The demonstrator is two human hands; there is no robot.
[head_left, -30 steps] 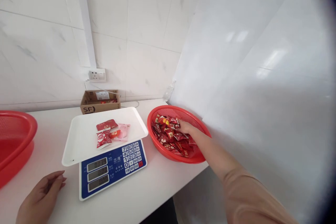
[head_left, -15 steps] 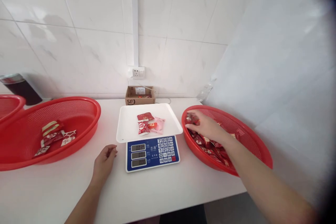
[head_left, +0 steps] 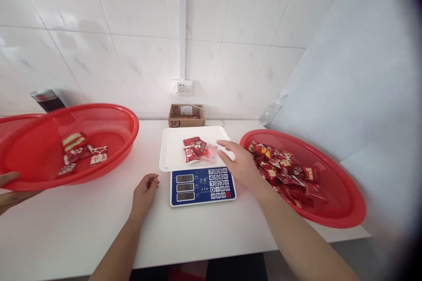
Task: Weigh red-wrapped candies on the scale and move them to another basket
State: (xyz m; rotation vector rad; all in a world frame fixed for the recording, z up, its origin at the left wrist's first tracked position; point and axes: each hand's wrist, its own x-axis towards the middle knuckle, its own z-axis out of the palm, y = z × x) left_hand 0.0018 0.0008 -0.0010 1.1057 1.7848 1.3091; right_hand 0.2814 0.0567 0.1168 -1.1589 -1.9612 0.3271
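My right hand (head_left: 240,163) is at the right side of the scale's white tray (head_left: 169,151), thumb and fingers apart, nothing held between them. Just beyond its fingertips several small candy packets (head_left: 194,147) lie in a cluster on the tray, red ones and a pink one (head_left: 209,153). The blue digital scale (head_left: 202,188) stands under the tray with its displays lit. To the left of the scale, my left hand (head_left: 145,192) rests on the table with curled fingers and nothing visible in them.
A red basket (head_left: 349,206) full of red candy packets stands at right. Another person's hand (head_left: 13,189) grips a tilted red basket (head_left: 127,149) at left, with several packets inside. At the back are a cardboard box (head_left: 174,122), a dark bottle (head_left: 49,100) and a wall socket (head_left: 183,88).
My right hand has moved left from the right basket to the tray, where another red packet now lies. Another person's hand has appeared and tilted the left basket. The view has shifted slightly.
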